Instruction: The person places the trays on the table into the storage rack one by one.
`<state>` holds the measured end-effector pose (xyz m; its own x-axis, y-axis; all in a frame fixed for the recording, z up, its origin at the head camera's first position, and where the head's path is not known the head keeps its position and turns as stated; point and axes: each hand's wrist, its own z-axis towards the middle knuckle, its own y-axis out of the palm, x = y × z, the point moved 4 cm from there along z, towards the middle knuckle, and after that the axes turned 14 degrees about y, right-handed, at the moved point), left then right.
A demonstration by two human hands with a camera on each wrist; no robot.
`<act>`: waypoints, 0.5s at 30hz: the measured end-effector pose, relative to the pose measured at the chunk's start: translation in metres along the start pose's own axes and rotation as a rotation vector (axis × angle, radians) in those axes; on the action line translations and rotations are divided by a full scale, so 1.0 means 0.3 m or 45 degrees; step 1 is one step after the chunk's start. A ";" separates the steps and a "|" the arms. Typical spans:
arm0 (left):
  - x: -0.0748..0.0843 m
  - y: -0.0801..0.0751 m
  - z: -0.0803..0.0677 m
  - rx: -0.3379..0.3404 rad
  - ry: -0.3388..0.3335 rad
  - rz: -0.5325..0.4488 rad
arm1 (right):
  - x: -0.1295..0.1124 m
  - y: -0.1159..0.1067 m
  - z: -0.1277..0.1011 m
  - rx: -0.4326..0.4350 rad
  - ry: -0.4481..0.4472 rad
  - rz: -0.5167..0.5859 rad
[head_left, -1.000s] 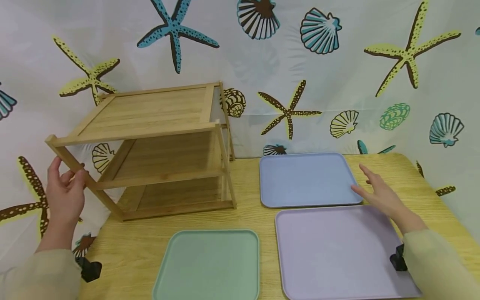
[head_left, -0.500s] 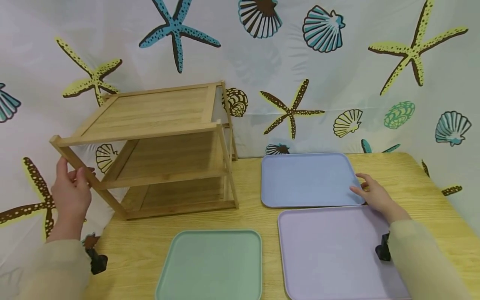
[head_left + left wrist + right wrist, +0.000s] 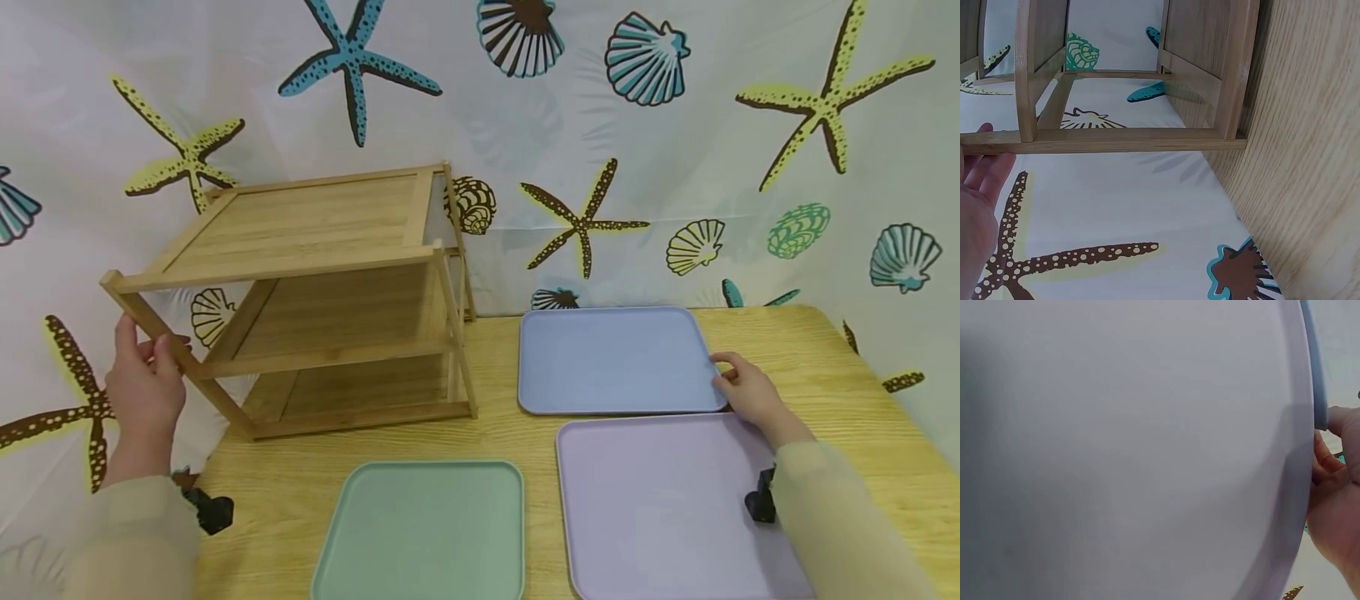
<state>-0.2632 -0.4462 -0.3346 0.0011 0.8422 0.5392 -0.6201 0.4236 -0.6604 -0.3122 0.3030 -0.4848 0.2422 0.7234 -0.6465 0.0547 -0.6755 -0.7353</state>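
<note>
A three-tier wooden rack (image 3: 315,225) stands at the back left of the table. My left hand (image 3: 146,375) holds its slanted front-left leg, thumb on one side and fingers behind. In the left wrist view my left hand (image 3: 975,206) meets a bar of the rack (image 3: 1116,140). A blue tray (image 3: 611,358) lies flat to the right of the rack. My right hand (image 3: 738,387) grips the tray's right rim near the front corner. The right wrist view shows my right hand (image 3: 1335,481) with fingers curled at the blue tray's rim (image 3: 1318,375).
A lilac tray (image 3: 660,500) lies in front of the blue one and fills the right wrist view as a lilac tray surface (image 3: 1135,450). A green tray (image 3: 423,533) sits front centre. The wooden table (image 3: 495,437) is backed by a seashell-print curtain (image 3: 675,167).
My right hand dropped from above the blue tray's right side onto its rim and curled round it. The tray slid slightly left. My left hand stayed on the rack's leg.
</note>
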 end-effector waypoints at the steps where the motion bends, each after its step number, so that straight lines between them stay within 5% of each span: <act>1: -0.001 0.000 0.000 -0.001 0.002 -0.002 | -0.002 -0.003 -0.001 0.009 -0.016 0.014; 15: -0.001 -0.006 0.004 -0.007 0.029 -0.023 | -0.069 -0.026 -0.036 0.010 -0.071 0.292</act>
<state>-0.2630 -0.4475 -0.3328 0.0300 0.8420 0.5387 -0.6158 0.4401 -0.6535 -0.3072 0.2918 -0.4635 0.1934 0.5581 -0.8069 -0.0032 -0.8221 -0.5694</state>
